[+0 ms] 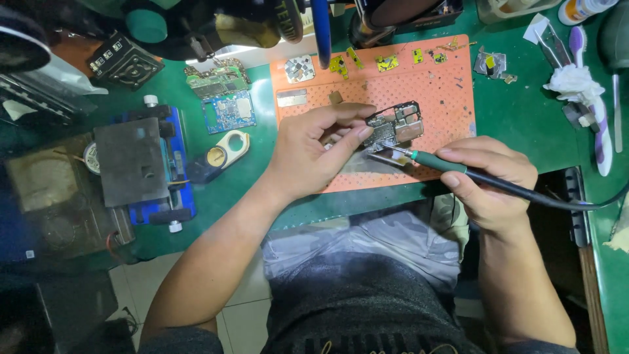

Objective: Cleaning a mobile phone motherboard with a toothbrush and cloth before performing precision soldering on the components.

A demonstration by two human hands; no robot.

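Pinching a circuit board [395, 126] mid-mat, the left hand [313, 152] curls shut on it; the right hand [488, 178] grips a soldering iron [438, 161], tip just beside the board. Small chips line the orange mat's [445, 105] far edge, green bench [517, 118] around.

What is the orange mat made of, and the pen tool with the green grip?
The orange mat looks like matte silicone rubber: soft colour, no shine, rows of tiny dimples. The soldering iron in the right hand seems to have a shiny metal tip, a green, probably plastic or rubber grip, and a black cord.
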